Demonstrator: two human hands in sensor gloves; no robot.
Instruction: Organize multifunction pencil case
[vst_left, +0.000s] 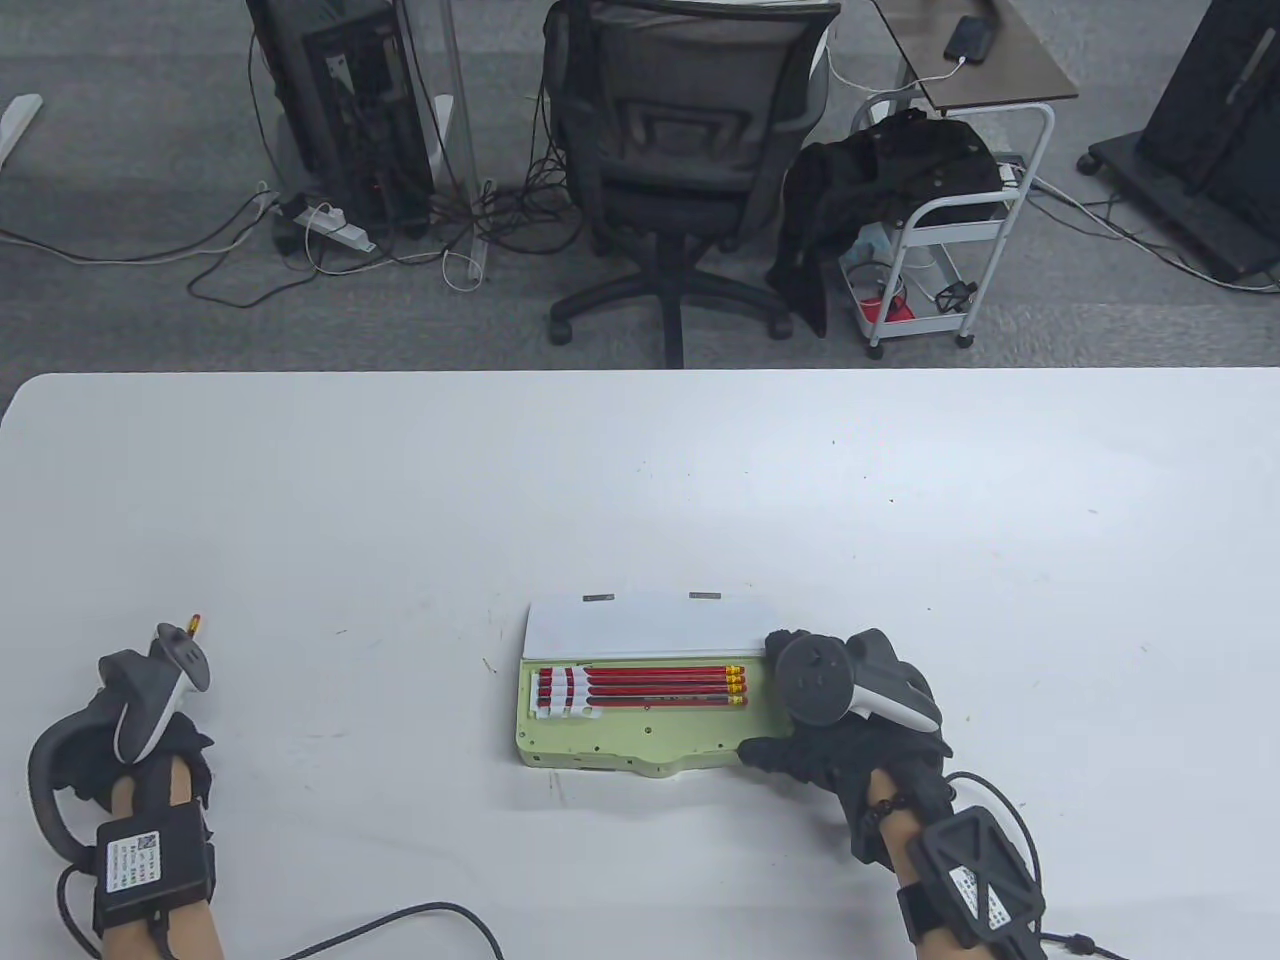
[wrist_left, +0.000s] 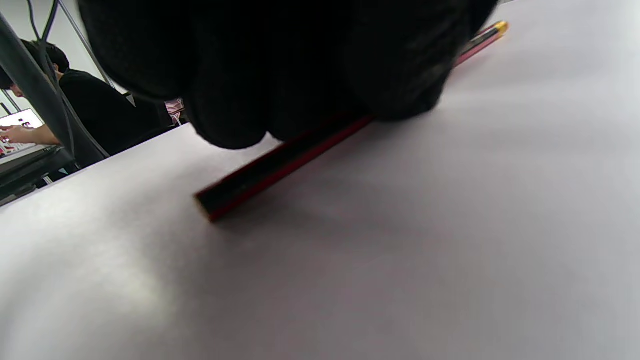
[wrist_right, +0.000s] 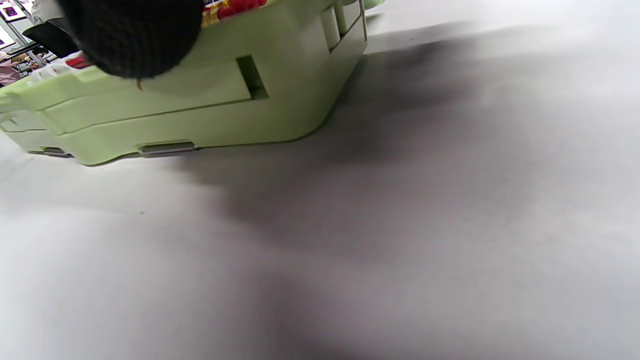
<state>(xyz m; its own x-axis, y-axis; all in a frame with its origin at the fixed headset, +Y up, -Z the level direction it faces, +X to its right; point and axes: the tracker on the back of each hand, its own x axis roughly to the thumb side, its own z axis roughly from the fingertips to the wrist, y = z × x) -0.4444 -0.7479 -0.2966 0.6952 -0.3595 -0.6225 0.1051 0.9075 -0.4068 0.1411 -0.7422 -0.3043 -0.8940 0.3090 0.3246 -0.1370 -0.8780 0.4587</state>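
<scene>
Pencil case (vst_left: 640, 725) sat open at bench (vst_left: 400, 480) centre-front, white lid (vst_left: 645, 625) folded back, four red pencils (vst_left: 660, 686) already lined up in the tray under a white strap. Right hand (vst_left: 850, 720) held the case's right end: one finger over the far corner, thumb at the near edge. Right wrist view showed a gloved fingertip (wrist_right: 130, 35) on the green rim, so it was steadying rather than lifting.

Left hand (vst_left: 150, 730) was well apart at the bench's left side, its fingers (wrist_left: 240, 75) curled over a loose red pencil (wrist_left: 280, 165). The pencil lay flat on the bench, gold ferrule end poking out past the hand. Couldn't tell whether it was truly gripped or just pressed down.

My read: the step in hand was picking up that fifth pencil. Best done by rolling it into a pinch near mid-length, lifting clear, then carrying it across ferrule-right to match the others.

Room: open bench lay between hand and case, nothing in the path. The left hand was near the bench's left and front edges, so move inward.
</scene>
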